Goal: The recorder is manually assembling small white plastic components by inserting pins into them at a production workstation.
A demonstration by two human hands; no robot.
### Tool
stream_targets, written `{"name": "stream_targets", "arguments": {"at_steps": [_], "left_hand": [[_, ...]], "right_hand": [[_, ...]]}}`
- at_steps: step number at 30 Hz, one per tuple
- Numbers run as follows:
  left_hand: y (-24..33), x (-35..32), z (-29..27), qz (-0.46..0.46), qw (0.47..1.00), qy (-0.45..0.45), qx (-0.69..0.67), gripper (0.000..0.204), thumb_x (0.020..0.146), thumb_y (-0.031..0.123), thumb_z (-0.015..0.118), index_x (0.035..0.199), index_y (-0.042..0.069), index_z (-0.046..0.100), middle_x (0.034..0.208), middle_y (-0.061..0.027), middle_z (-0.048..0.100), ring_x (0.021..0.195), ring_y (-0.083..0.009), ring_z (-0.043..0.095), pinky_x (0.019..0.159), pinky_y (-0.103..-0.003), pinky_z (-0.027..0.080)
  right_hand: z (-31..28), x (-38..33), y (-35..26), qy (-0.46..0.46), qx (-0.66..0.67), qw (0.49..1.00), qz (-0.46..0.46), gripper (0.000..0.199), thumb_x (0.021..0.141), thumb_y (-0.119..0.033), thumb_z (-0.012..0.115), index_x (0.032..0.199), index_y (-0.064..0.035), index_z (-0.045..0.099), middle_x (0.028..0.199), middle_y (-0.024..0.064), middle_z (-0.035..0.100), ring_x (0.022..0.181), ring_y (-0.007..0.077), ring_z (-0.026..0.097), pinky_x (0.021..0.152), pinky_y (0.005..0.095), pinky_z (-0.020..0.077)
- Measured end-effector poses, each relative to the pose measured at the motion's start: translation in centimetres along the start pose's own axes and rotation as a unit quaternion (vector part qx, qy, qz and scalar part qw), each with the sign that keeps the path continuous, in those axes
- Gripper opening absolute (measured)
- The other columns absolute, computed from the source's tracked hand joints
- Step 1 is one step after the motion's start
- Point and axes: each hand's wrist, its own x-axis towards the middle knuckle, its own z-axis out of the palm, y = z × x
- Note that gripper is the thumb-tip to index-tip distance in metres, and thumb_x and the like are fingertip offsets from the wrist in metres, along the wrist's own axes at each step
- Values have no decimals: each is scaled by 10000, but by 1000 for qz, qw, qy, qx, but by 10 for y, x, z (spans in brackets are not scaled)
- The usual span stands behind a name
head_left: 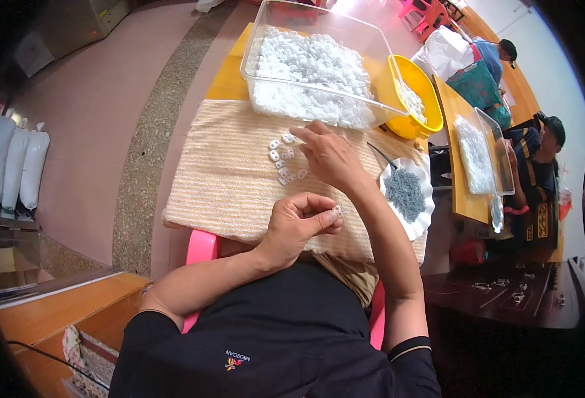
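My left hand [300,223] is closed, thumb and fingers pinching a small white plastic piece [338,210] above the cloth [222,166]. Just beyond it, my right hand [332,156] reaches over the far end of a loose ring of small white plastic pieces [276,154]. They are oval, with dark holes. The right fingertips are bent down close together beside one piece; what they pinch is hidden. To the right of that hand lies a white wavy-rimmed dish [425,192], heaped with small grey bits [405,194]. A thin dark stick [381,154] leans from it.
A clear plastic bin [325,88] full of white pieces stands at the table's far side. Beside it is a yellow basin [432,93]. At right, two people sit near another table [465,192]. Filled white sacks [35,162] stand along the left.
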Motion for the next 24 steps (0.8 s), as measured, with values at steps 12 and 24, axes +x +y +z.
{"name": "stream_targets", "arguments": {"at_steps": [12, 24], "left_hand": [[3, 0, 0, 4, 1000, 1, 4, 114, 893, 19, 651, 1001, -14, 635, 895, -100, 684, 813, -154, 681, 762, -304, 596], [-2, 1, -1, -2, 1000, 7, 14, 119, 895, 15, 649, 1009, -8, 628, 912, -92, 683, 820, -154, 685, 764, -308, 599]], "right_hand": [[3, -4, 8, -70, -20, 997, 38, 230, 810, -163, 650, 1017, -64, 655, 1047, 116, 626, 940, 330, 629, 801, 430, 483], [4, -15, 8, -33, 17, 998, 43, 195, 812, -140, 638, 969, -31, 675, 987, 140, 651, 895, 335, 643, 789, 409, 495]]}}
